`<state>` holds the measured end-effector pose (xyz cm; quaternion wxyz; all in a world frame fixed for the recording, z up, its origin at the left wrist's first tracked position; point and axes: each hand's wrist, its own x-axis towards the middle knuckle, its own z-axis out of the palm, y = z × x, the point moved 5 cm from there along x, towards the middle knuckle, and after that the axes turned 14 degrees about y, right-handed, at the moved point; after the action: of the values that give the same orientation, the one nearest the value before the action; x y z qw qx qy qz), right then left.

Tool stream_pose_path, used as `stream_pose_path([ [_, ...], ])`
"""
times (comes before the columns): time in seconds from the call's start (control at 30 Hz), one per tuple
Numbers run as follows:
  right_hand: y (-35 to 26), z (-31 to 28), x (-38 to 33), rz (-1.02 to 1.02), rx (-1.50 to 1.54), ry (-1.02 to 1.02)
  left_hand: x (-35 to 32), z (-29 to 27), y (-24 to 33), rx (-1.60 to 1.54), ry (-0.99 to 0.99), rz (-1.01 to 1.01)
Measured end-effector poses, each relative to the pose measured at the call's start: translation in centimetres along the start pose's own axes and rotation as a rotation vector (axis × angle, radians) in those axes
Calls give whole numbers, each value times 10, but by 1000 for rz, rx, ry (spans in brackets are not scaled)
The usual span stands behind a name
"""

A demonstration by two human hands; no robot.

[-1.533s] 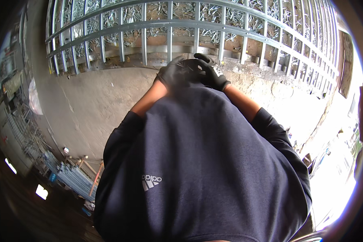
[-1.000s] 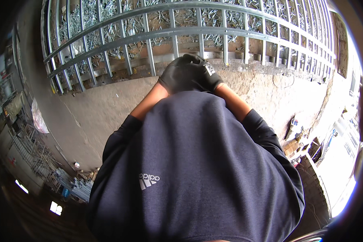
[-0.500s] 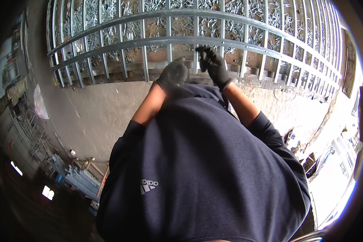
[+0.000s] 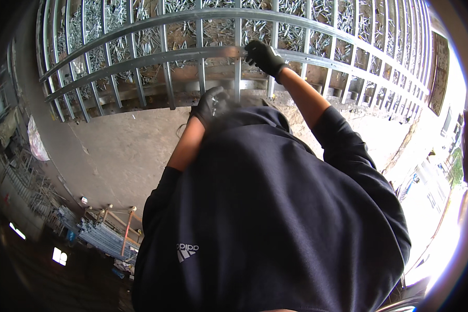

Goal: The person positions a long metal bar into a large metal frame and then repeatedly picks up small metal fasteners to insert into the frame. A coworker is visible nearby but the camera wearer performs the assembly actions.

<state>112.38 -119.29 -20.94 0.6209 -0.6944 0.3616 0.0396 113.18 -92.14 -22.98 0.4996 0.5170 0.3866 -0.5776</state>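
A galvanised metal fence panel (image 4: 213, 53), with two long curved-looking rails and upright bars, lies across the far side in front of me. My right hand (image 4: 265, 58), in a dark glove, is at the nearer rail, just right of where an upright bar (image 4: 237, 78) crosses it. Its fingers are bent and drawn together; anything between them is too small to name. Closer to my body, my left hand (image 4: 207, 109), also gloved, is curled near the bars' lower ends. Small shiny bits show at its fingers, but their kind is unclear. Dark blurred cloth partly hides this hand.
Many loose small metal pins or fasteners (image 4: 291, 39) lie scattered beneath the panel. Concrete floor (image 4: 119, 140) stretches between the panel and me. Stacked metal profiles (image 4: 106, 236) stand at lower left, near an orange-red bar (image 4: 127, 231). A pale bag (image 4: 37, 139) lies at left.
My right hand has moved up and slightly left onto the nearer rail. The left hand has shifted a little down and left, its fingers now more curled. The whole view has shifted slightly.
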Motion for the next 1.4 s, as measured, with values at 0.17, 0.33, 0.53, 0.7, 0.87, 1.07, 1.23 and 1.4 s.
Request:
stream_pose_path([
  [0.17,30,6,22,-174,-209,-9,-3,-8,1,-35,-115,31],
  [0.33,87,10,22,-947,-1472,3,3,-17,-5,-62,-232,40],
  [0.53,116,3,41,-404,-305,-13,1,-21,-3,-120,-264,76],
  [0.7,126,17,52,-754,-958,112,-8,-20,2,-105,-290,40],
  [0.87,119,8,54,-620,-886,176,-10,-23,0,-91,-180,83],
  [1.07,42,-5,29,-322,-800,52,-8,-21,-3,-95,-230,45],
  [1.23,-22,-4,20,-305,-668,143,-5,-24,-4,-105,-286,25],
  [1.4,-53,29,15,-515,-1055,-146,0,-24,-8,-88,-193,53],
])
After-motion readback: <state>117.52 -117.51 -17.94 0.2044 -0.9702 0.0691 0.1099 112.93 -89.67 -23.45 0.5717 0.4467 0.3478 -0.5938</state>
